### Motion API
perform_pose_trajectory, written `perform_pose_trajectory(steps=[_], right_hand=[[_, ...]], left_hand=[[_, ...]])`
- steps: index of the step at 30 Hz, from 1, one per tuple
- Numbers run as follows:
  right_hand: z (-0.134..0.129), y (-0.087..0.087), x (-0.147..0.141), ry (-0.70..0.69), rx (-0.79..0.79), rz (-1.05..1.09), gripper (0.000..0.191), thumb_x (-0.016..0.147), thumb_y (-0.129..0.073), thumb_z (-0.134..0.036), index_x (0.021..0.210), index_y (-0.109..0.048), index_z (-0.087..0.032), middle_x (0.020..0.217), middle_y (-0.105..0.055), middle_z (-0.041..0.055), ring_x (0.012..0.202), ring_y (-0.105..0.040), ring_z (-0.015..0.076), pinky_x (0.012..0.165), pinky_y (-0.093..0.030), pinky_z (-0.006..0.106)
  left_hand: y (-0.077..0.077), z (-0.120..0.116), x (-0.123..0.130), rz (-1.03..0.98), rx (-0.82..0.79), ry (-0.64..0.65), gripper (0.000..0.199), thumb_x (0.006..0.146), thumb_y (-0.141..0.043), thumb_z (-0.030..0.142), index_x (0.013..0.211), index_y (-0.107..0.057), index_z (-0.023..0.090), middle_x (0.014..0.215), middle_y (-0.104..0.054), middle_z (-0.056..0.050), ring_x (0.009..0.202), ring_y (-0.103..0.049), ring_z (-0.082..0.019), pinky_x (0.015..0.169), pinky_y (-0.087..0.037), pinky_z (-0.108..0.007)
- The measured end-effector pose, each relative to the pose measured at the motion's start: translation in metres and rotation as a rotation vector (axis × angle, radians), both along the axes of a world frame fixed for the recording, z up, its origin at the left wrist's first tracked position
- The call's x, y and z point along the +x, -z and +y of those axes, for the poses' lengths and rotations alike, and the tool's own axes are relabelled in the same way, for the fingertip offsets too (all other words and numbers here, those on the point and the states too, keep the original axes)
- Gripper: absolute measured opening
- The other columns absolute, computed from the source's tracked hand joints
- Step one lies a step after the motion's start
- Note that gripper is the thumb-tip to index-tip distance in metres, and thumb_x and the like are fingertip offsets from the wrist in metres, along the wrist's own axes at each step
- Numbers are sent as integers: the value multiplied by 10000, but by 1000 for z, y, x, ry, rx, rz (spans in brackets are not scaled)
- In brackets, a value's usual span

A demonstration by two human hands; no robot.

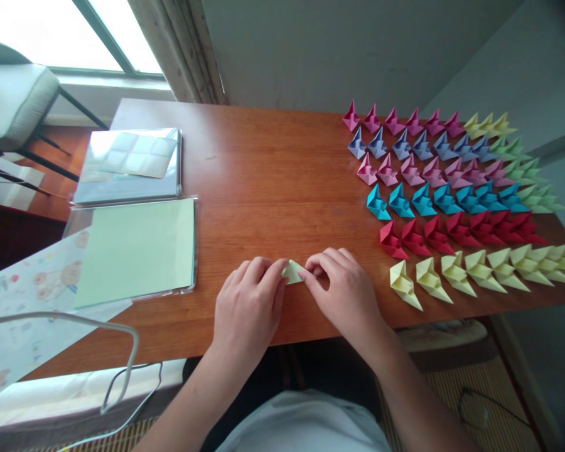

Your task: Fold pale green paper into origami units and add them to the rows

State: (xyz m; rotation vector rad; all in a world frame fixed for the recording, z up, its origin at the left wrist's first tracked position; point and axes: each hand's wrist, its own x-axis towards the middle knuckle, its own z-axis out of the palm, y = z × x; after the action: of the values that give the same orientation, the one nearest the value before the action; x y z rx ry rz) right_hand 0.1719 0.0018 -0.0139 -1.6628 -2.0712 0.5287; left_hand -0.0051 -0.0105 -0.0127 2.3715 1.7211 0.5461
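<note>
A small piece of folded pale yellow-green paper point(292, 272) is held between my two hands, just above the table near its front edge. My left hand point(249, 301) pinches its left side between thumb and forefinger. On the other side, my right hand point(341, 285) grips the right corner with its thumb and fingertips. The fingers cover both ends of the paper, so only its middle and a peak at the top show.
Rows of folded paper pieces, among them yellow point(403, 285), red point(393, 240) and blue point(377, 202) ones, line the wooden table's point(263, 169) right side. At left lie a stack of light green paper point(139, 248), a silvery pack point(127, 185) and a printed sheet point(32, 301). A white cable point(134, 342) loops nearby.
</note>
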Motion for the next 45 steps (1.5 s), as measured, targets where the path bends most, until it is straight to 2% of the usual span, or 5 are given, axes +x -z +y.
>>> perform_pose_trajectory(steps=[22,31,36,39,45], right_hand=[[-1,-5,-9,-23,-32,-3,115,875,-704,-181,865,-600,-230,895,-647,48,887,-569,252,788,-462,393],[-2,-8,-5,-76,-72,230,156,896,-651,-107,846,-577,-235,895,-669,24,883,-592,220,805,-478,352],[-3,-14,-3,-126,-37,358,159,908,-623,-77,880,-602,-232,861,-673,7,853,-609,188,794,-489,316],[-2,-16,-3,-134,28,413,144,920,-618,-96,958,-628,-233,941,-687,22,924,-624,190,852,-503,324],[-10,-6,-6,134,-40,632,327,879,-736,-284,1177,-607,-254,1126,-688,55,999,-666,205,831,-549,326]], left_hand=[[2,0,-1,-112,-53,5,247,976,-515,199,1198,-623,204,1066,-654,-74,905,-624,-224,793,-488,-365],[-6,3,-10,-247,-160,69,213,962,-540,192,1151,-628,234,1089,-667,-60,962,-634,-215,837,-488,-353],[-9,5,-12,-335,-217,52,67,939,-577,176,981,-596,225,903,-691,-3,818,-624,-182,745,-459,-315],[-10,3,-11,-453,-240,28,57,927,-593,167,939,-592,222,847,-674,12,765,-612,-158,704,-454,-281],[-10,-5,-1,-891,-337,-85,50,917,-637,185,934,-604,218,823,-628,20,702,-584,-109,639,-476,-211]])
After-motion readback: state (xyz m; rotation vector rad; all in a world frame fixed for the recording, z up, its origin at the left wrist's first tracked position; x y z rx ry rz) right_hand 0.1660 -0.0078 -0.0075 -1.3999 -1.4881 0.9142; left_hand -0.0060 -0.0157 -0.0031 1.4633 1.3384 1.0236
